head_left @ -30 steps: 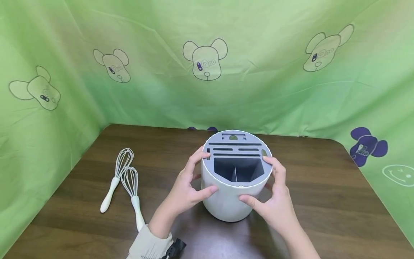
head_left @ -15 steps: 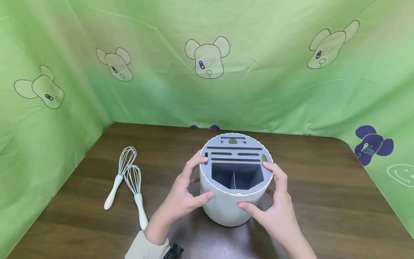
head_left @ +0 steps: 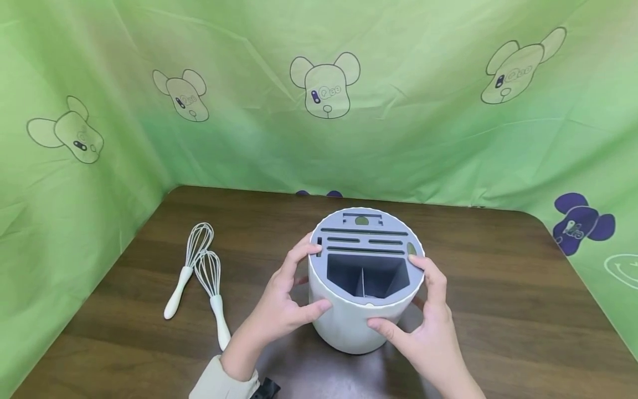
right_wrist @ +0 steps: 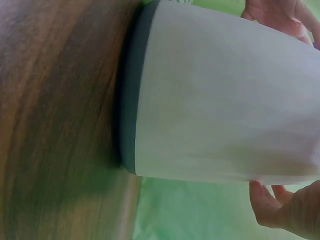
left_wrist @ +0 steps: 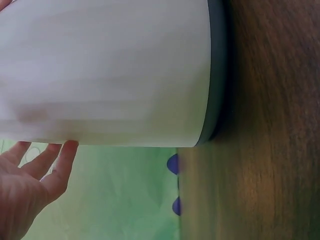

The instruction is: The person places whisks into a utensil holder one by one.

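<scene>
A white round knife and utensil holder [head_left: 344, 321] stands upright on the table, its grey top [head_left: 366, 239] cut with narrow slots and a divided square opening. My left hand [head_left: 279, 313] grips its left side, forefinger on the top by a small slot and thumb on the front wall. On the opposite side my right hand [head_left: 426, 332] holds it the same way, forefinger at the rim near an oval hole. In the left wrist view, fingers [left_wrist: 60, 170] touch the white wall. The right wrist view shows the holder's dark base [right_wrist: 131, 105] against the wood.
Two whisks with pale handles lie on the left of the table, the front whisk [head_left: 216, 310] overlapping the rear whisk [head_left: 186, 271] at the wires. A green printed cloth [head_left: 239, 138] hangs around the brown wooden table [head_left: 498, 288] at the back and sides.
Both hands have drawn the holder a little toward me over the table, keeping their grip. The whole view has shifted slightly; the whisks lie as before.
</scene>
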The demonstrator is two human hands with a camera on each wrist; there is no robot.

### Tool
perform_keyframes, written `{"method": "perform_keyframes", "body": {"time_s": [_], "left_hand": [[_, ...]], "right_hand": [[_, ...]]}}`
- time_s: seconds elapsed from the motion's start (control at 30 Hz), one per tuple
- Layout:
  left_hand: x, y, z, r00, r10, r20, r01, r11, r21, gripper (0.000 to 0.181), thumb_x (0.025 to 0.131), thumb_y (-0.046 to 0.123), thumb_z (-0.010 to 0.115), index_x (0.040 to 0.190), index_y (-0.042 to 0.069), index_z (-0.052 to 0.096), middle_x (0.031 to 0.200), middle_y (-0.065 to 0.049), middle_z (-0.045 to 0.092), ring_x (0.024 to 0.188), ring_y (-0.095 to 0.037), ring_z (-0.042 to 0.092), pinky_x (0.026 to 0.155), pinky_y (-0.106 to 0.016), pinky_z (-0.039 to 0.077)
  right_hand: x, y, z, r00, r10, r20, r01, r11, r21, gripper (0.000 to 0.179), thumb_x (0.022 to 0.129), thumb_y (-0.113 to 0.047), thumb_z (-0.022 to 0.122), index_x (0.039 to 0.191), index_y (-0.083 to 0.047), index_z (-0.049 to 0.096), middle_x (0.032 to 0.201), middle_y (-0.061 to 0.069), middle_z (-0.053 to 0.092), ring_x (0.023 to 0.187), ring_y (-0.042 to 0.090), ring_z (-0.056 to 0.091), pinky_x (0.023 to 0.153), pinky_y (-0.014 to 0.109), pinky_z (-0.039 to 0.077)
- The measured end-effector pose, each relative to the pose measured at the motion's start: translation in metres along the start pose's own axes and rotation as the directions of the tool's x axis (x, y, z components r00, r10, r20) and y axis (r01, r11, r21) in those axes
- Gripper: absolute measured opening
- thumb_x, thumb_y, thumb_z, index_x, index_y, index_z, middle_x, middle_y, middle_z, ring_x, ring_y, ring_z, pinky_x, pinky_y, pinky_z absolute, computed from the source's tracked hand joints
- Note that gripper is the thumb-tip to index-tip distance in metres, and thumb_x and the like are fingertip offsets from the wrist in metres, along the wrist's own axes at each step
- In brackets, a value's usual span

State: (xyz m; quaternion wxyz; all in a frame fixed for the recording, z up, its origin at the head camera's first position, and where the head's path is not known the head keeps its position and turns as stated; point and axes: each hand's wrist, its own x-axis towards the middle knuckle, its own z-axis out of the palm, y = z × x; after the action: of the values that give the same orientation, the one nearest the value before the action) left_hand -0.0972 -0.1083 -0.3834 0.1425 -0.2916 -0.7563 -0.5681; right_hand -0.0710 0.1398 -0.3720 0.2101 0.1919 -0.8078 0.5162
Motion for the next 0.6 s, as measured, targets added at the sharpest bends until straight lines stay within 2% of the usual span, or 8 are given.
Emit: {"method": "perform_keyframes", "body": {"time_s": [0.2, 0.6], "left_hand": [[-0.0009, 0.0006, 0.0008, 1.0, -0.015, -0.017, 0.015, 1.0, 0.023, 0.075, 0.077, 0.013, 0.08, 0.141, 0.017, 0.041, 0.158, -0.004, 0.038, 0.136, -0.018, 0.048, 0.087, -0.042, 0.059], [-0.0025, 0.004, 0.0025, 0.998, -0.057, -0.022, 0.056, 0.998, -0.006, 0.076, 0.077, 0.009, 0.08, 0.142, 0.019, 0.042, 0.158, -0.001, 0.037, 0.137, -0.021, 0.047, 0.089, -0.043, 0.056]], "right_hand": [[-0.0013, 0.001, -0.0002, 1.0, 0.019, -0.014, -0.02, 1.0, -0.021, 0.116, 0.054, -0.002, 0.094, 0.149, -0.01, 0.029, 0.142, -0.01, 0.048, 0.131, 0.004, 0.042, 0.093, 0.004, 0.039], [-0.0027, -0.0006, -0.0001, 1.0, 0.015, -0.024, -0.016, 1.0, -0.018, 0.114, 0.054, -0.002, 0.094, 0.149, -0.009, 0.03, 0.14, -0.01, 0.049, 0.129, 0.004, 0.043, 0.092, 0.006, 0.039]]}}
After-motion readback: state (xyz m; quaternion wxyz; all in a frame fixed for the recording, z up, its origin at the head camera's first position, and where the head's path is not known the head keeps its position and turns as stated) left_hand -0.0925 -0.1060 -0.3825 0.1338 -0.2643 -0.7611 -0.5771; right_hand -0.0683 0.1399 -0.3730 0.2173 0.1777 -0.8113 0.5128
